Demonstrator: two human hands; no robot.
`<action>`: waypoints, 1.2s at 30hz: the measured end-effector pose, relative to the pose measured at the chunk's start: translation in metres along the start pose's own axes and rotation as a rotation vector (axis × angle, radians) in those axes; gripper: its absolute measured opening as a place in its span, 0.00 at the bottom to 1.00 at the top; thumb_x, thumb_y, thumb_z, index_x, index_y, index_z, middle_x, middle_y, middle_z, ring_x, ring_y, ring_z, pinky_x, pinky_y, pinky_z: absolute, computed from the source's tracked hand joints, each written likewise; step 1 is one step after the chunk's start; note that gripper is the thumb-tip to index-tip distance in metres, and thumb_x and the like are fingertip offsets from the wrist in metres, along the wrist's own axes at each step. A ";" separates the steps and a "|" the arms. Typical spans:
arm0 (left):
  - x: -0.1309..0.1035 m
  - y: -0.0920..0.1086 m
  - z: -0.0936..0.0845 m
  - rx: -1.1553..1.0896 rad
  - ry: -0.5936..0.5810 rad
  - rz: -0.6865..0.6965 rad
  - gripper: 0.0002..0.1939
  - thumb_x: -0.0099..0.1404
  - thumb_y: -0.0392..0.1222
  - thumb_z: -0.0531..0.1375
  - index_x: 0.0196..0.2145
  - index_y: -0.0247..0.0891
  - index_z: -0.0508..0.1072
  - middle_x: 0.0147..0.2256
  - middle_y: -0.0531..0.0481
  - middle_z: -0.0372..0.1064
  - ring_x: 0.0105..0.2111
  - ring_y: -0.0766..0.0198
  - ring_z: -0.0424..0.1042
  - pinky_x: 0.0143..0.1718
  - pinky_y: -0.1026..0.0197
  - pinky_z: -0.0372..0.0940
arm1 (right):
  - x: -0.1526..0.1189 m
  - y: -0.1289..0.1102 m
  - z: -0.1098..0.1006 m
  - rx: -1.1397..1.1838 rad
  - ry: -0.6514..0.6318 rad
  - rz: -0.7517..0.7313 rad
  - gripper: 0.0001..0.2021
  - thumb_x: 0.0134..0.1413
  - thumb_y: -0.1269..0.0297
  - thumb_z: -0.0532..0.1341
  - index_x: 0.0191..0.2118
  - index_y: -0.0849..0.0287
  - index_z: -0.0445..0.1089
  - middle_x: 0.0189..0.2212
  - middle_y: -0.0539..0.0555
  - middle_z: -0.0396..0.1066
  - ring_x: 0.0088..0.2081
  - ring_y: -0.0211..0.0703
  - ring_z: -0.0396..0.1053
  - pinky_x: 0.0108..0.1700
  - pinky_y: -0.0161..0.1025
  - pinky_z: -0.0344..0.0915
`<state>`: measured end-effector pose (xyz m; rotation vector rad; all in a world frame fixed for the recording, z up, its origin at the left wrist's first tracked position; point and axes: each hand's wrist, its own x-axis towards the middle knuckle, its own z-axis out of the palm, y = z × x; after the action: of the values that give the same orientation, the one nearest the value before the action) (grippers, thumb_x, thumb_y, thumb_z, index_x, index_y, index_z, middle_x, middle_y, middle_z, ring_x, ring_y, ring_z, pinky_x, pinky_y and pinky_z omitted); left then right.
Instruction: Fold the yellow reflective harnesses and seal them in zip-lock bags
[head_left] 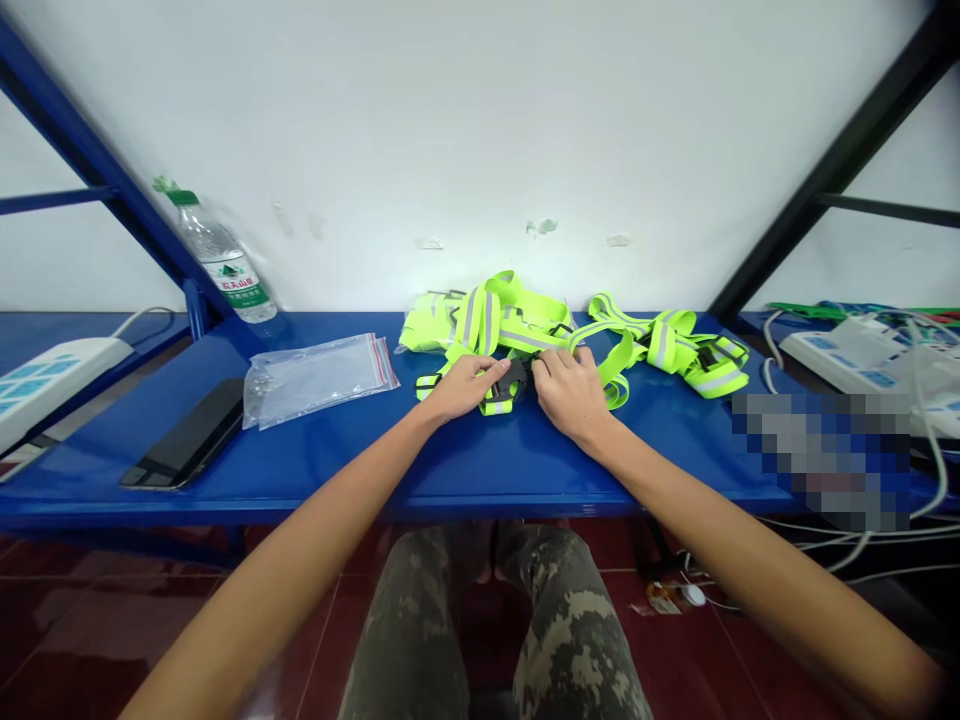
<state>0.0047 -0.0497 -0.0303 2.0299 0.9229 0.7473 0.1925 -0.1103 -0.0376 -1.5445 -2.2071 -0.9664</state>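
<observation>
A black plastic buckle (513, 379) on a fluorescent yellow-green reflective strap harness (517, 320) lies at the front of a bundle on the blue table. My left hand (466, 386) pinches the buckle's left side between thumb and fingers. On its right, my right hand (570, 391) is closed, fingers curled over the strap beside the buckle; what exactly they grip is partly hidden. Behind them the bundled straps show silver stripes. To the right lies another stretch of the same strap (666, 342) with black buckles; whether it joins the bundle I cannot tell.
Left of the straps are clear zip bags (322, 378) and a black phone (187, 437). A water bottle (229, 260) leans at the back left by the blue frame. Power strips (56, 385) and cables flank the table (450, 480), and a wall stands behind.
</observation>
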 end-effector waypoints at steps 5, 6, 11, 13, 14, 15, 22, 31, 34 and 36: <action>0.000 0.000 0.004 -0.008 0.025 0.000 0.28 0.68 0.64 0.52 0.24 0.37 0.64 0.22 0.55 0.54 0.25 0.68 0.54 0.28 0.62 0.49 | -0.001 -0.005 0.002 -0.032 0.025 0.025 0.14 0.62 0.77 0.50 0.33 0.62 0.72 0.32 0.63 0.71 0.34 0.53 0.62 0.39 0.49 0.50; 0.000 0.000 0.004 -0.007 0.024 -0.003 0.28 0.68 0.64 0.52 0.24 0.37 0.64 0.22 0.55 0.55 0.24 0.68 0.54 0.28 0.62 0.49 | -0.001 -0.007 0.002 -0.032 0.026 0.025 0.14 0.62 0.76 0.50 0.33 0.62 0.72 0.32 0.63 0.71 0.34 0.53 0.63 0.39 0.50 0.51; 0.002 0.003 0.007 0.040 0.059 -0.018 0.27 0.68 0.62 0.51 0.23 0.36 0.66 0.22 0.53 0.61 0.25 0.66 0.59 0.28 0.61 0.53 | 0.001 -0.012 0.003 0.061 0.005 0.046 0.15 0.64 0.76 0.48 0.38 0.62 0.72 0.34 0.63 0.72 0.37 0.53 0.64 0.43 0.51 0.53; 0.003 0.003 0.007 0.043 0.072 -0.019 0.27 0.68 0.61 0.51 0.23 0.36 0.67 0.22 0.53 0.62 0.25 0.65 0.59 0.28 0.61 0.53 | 0.001 -0.010 0.003 0.139 -0.009 0.052 0.13 0.63 0.75 0.49 0.43 0.63 0.71 0.36 0.63 0.74 0.39 0.54 0.66 0.45 0.52 0.54; 0.003 0.003 0.006 0.044 0.075 -0.021 0.26 0.68 0.60 0.51 0.23 0.36 0.67 0.22 0.53 0.62 0.25 0.65 0.59 0.28 0.61 0.52 | 0.001 -0.008 0.003 0.195 -0.012 0.049 0.12 0.62 0.73 0.51 0.46 0.63 0.70 0.38 0.63 0.74 0.41 0.55 0.66 0.48 0.54 0.54; 0.003 0.002 0.006 0.046 0.079 -0.021 0.26 0.68 0.60 0.52 0.23 0.36 0.68 0.22 0.53 0.62 0.25 0.65 0.59 0.28 0.61 0.52 | 0.000 -0.005 0.003 0.264 -0.011 0.048 0.12 0.60 0.70 0.54 0.47 0.62 0.70 0.40 0.63 0.75 0.44 0.57 0.67 0.51 0.56 0.54; 0.003 0.001 0.005 0.135 0.088 0.062 0.26 0.69 0.60 0.50 0.31 0.34 0.74 0.29 0.49 0.71 0.31 0.60 0.67 0.33 0.61 0.57 | -0.001 0.023 0.017 0.712 0.045 0.179 0.16 0.55 0.73 0.55 0.48 0.58 0.70 0.49 0.61 0.74 0.54 0.52 0.68 0.56 0.52 0.64; -0.002 0.004 0.008 0.162 0.086 0.118 0.23 0.71 0.56 0.52 0.40 0.36 0.78 0.40 0.46 0.79 0.41 0.55 0.75 0.42 0.59 0.63 | -0.005 0.037 0.035 0.788 0.009 0.272 0.17 0.58 0.64 0.59 0.52 0.61 0.72 0.45 0.63 0.76 0.48 0.56 0.73 0.53 0.56 0.68; -0.001 0.002 0.010 0.131 0.135 0.111 0.22 0.70 0.56 0.54 0.43 0.36 0.79 0.44 0.46 0.79 0.44 0.54 0.75 0.45 0.60 0.64 | -0.003 0.041 0.032 0.947 -0.038 0.426 0.15 0.54 0.63 0.64 0.47 0.62 0.75 0.38 0.60 0.78 0.40 0.53 0.76 0.46 0.52 0.72; 0.000 0.001 0.010 0.110 0.164 0.103 0.22 0.70 0.56 0.55 0.44 0.36 0.79 0.46 0.46 0.79 0.45 0.54 0.75 0.46 0.59 0.65 | -0.002 0.041 0.030 1.064 -0.032 0.493 0.15 0.51 0.61 0.66 0.44 0.62 0.75 0.35 0.59 0.78 0.38 0.52 0.76 0.42 0.49 0.74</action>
<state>0.0125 -0.0539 -0.0342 2.1501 0.9766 0.9488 0.2344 -0.0832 -0.0462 -1.3790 -1.6853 0.3588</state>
